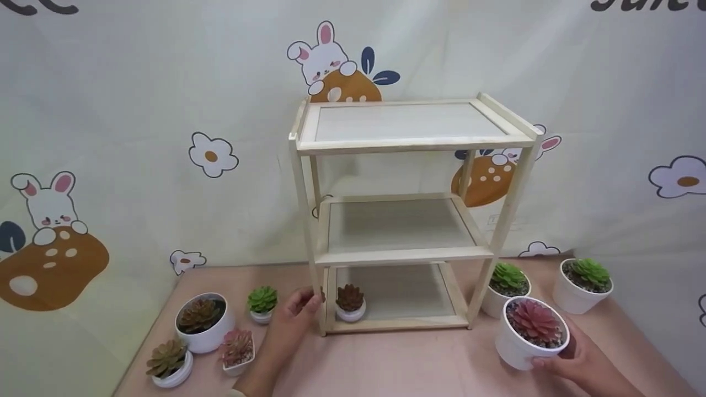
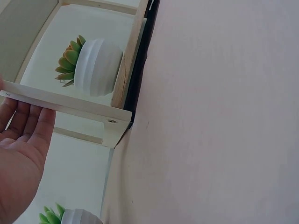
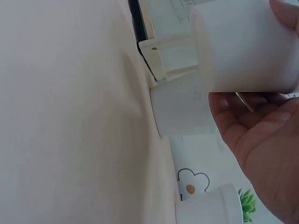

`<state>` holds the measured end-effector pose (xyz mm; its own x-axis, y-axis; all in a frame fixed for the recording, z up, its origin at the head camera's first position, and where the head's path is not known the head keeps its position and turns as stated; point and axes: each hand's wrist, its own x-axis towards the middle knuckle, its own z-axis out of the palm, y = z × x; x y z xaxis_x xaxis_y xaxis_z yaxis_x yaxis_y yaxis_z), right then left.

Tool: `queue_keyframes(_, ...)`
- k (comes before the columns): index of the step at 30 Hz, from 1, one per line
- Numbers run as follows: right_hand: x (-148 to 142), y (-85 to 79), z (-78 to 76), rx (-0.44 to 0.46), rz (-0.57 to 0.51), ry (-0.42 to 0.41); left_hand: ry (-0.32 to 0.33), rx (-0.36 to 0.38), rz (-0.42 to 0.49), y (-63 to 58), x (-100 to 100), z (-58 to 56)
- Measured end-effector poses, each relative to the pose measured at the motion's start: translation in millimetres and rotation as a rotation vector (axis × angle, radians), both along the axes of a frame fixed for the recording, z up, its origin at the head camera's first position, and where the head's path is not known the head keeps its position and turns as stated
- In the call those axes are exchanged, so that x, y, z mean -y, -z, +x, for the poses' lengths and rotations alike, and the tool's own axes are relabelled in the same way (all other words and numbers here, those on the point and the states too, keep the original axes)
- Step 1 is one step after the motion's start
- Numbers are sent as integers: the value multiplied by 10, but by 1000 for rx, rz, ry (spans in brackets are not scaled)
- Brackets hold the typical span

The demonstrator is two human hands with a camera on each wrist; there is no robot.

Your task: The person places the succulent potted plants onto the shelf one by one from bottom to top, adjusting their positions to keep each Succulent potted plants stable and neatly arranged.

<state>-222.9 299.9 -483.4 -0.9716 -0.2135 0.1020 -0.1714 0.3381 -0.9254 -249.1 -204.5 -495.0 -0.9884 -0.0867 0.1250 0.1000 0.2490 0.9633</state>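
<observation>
My right hand (image 1: 579,353) grips a white pot with a red succulent (image 1: 534,322), lifted and tilted slightly in front of the shelf's right side. In the right wrist view the fingers (image 3: 233,112) curl round the white pot (image 3: 247,46). My left hand (image 1: 298,314) holds the front left post of a three-tier wooden shelf (image 1: 402,253); in the left wrist view its fingertips (image 2: 44,119) press against that post (image 2: 70,105). On the bottom tier, right beside this post, sits a small brown succulent in a white pot (image 1: 351,302).
Left of the shelf stand several potted succulents, among them a small green one (image 1: 262,303), a pink one (image 1: 238,352) and a wide white pot (image 1: 205,331). Two green succulents in white pots, one nearer the shelf (image 1: 507,284) and one farther right (image 1: 583,284), stand behind my right hand.
</observation>
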Motion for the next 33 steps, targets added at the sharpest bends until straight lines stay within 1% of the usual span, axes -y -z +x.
queue_keyframes(5,76,-31,-11,64,-28,-20,3,-4,-7,-2,1,3)
queue_keyframes(12,193,-82,-17,119,-3,-25,25,-39,5,12,3,5)
queue_keyframes(16,272,-104,-38,138,-26,-49,26,-31,19,2,-1,13)
queue_keyframes(22,396,-121,-79,148,-38,-84,23,-17,20,0,-2,20)
queue_keyframes(27,496,-125,-96,107,-58,-129,38,-37,9,6,-2,20)
queue_keyframes(30,555,-127,-102,85,-74,-150,33,-44,4,4,0,29)
queue_keyframes(33,605,-125,-114,79,-85,-177,28,-30,7,-1,0,38)
